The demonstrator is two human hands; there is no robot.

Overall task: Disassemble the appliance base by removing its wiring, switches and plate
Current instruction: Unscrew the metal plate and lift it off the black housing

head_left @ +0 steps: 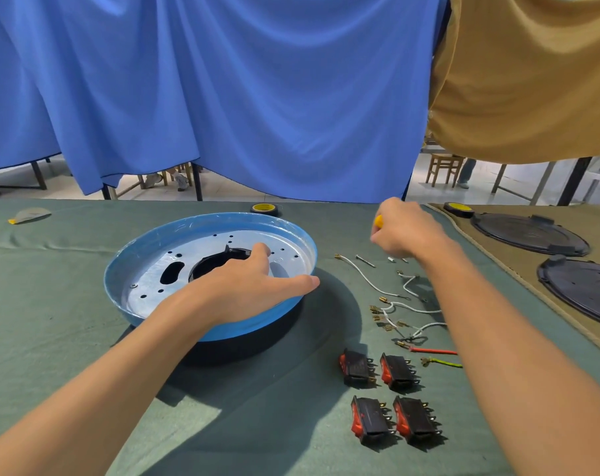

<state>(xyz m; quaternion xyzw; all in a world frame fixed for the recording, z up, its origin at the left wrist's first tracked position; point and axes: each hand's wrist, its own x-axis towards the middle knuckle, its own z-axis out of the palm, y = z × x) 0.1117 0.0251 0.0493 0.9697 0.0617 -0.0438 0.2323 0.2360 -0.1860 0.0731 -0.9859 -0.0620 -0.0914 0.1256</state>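
Appliance base [126, 259], blue-rimmed, sits left of centre on the green-covered worktop [68, 321], its silver plate [150, 273] facing up. The left hand [243, 286] lies spread across it: thumb stretched along the near rim, fingers [260, 250] bent down at the edge of the middle opening. The right hand [405, 231] hovers to the right of the base, its fingers curled tight round a yellow-handled tool [378, 221], most of it hidden. Loose wires [370, 280] lie beneath that arm, and four red-and-black switches [399, 372] sit nearer me, well apart from the base.
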